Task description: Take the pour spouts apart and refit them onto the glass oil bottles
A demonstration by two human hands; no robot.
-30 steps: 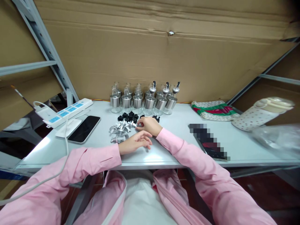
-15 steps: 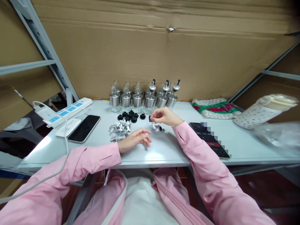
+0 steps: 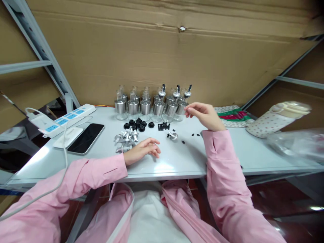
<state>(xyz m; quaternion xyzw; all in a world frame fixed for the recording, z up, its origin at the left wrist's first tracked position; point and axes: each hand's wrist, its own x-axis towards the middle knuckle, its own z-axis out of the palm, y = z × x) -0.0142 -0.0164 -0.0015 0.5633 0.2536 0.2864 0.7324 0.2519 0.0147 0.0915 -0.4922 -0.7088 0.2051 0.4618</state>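
Note:
My left hand rests low over the table with its fingers apart and nothing visible in them. Beside it lies a heap of silver pourer spouts, with black stoppers behind. My right hand is raised in front of the rightmost bottle; its fingers are loosely curved, slightly apart, and no held thing shows. Between the hands, one silver pourer spout lies near small black caps. A few tiny black pieces are scattered to the right.
Two rows of glass bottles with metal sleeves stand at the back; three carry pourers. At left are a power strip and a phone. A patterned cloth pouch, a dotted flask and a plastic bag lie at right.
My right hand has moved right and up, away from the small black caps, uncovering them and the tiny pieces. The forearm now covers the dark phone at right. My left hand has barely moved.

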